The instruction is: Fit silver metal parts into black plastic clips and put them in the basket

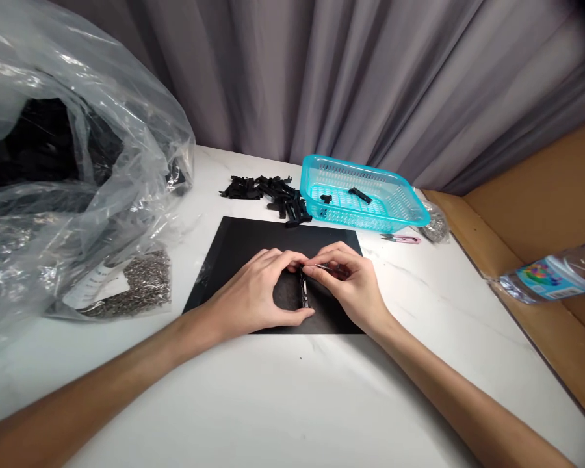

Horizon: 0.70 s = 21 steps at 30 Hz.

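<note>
My left hand grips a slim black plastic part with shiny spots along it. The thumb is at its near end and the fingers are at its far end. Close against those fingers, my right hand is closed in a pinch at the part's far end. Something thin and silvery shows between its fingers, too small to name. Both hands are over a black mat on the white table. Beyond the mat lies a pile of similar black plastic parts.
A turquoise basket holds a few black pieces. Pink-handled thread snips and a bag of small metal pieces lie right of it. At left are a large clear plastic bag and a bag of metal pieces. A bottle lies far right.
</note>
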Each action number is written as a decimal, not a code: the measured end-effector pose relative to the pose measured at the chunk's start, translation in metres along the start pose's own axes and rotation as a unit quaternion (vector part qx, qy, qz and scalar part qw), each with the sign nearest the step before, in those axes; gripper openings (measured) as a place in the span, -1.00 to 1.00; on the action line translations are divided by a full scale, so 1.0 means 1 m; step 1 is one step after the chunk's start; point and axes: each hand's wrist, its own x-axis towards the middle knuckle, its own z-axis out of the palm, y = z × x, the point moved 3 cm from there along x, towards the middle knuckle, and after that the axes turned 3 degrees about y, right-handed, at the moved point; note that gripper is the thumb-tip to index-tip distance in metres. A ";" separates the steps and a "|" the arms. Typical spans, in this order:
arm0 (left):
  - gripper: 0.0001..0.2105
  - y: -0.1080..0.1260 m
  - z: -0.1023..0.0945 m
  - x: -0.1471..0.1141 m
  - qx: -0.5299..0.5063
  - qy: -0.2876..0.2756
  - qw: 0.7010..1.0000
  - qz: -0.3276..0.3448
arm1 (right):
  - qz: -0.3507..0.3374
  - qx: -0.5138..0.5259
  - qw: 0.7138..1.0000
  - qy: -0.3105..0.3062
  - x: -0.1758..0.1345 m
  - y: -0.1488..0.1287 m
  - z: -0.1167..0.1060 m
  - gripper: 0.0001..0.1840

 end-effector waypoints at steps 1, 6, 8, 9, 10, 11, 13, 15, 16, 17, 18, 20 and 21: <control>-0.43 0.000 0.000 0.000 -0.002 0.000 1.000 0.000 | 0.001 -0.005 1.000 0.002 -0.001 0.000 0.001 -0.93; -0.45 0.000 0.000 0.000 -0.016 0.000 1.000 -0.003 | -0.016 -0.031 0.999 0.018 -0.005 -0.006 0.004 -0.94; -0.45 0.000 0.001 0.001 -0.020 -0.002 1.000 -0.010 | -0.025 -0.046 0.998 0.023 -0.006 -0.008 0.005 -0.93; -0.45 0.000 0.001 0.001 -0.020 -0.002 1.000 -0.013 | -0.028 -0.054 0.998 0.025 -0.007 -0.009 0.006 -0.93; -0.44 0.000 0.001 0.001 -0.021 -0.002 1.000 -0.014 | -0.032 -0.062 0.997 0.027 -0.007 -0.009 0.006 -0.93; -0.44 0.000 0.001 0.001 -0.021 -0.002 1.000 -0.016 | -0.036 -0.068 0.997 0.027 -0.008 -0.009 0.006 -0.93; -0.44 0.001 0.001 0.001 -0.023 -0.001 1.000 -0.016 | -0.041 -0.079 0.996 0.027 -0.009 -0.008 0.007 -0.93; -0.44 0.001 0.001 0.001 -0.027 0.000 0.999 -0.017 | -0.043 -0.091 0.994 0.029 -0.010 -0.008 0.007 -0.92; -0.44 0.001 0.001 0.001 -0.027 0.000 0.999 -0.018 | -0.043 -0.097 0.994 0.032 -0.010 -0.008 0.007 -0.92; -0.44 0.001 0.001 0.001 -0.025 0.002 1.000 -0.019 | -0.042 -0.103 0.993 0.034 -0.011 -0.008 0.007 -0.92; -0.44 0.001 0.001 0.001 -0.022 0.004 1.000 -0.019 | -0.042 -0.108 0.993 0.037 -0.011 -0.009 0.007 -0.92; -0.44 0.001 0.001 0.001 -0.017 0.008 1.000 -0.019 | -0.043 -0.117 0.991 0.041 -0.011 -0.011 0.007 -0.92; -0.43 0.000 0.001 0.001 -0.018 0.009 1.000 -0.019 | -0.044 -0.121 0.991 0.043 -0.011 -0.012 0.007 -0.92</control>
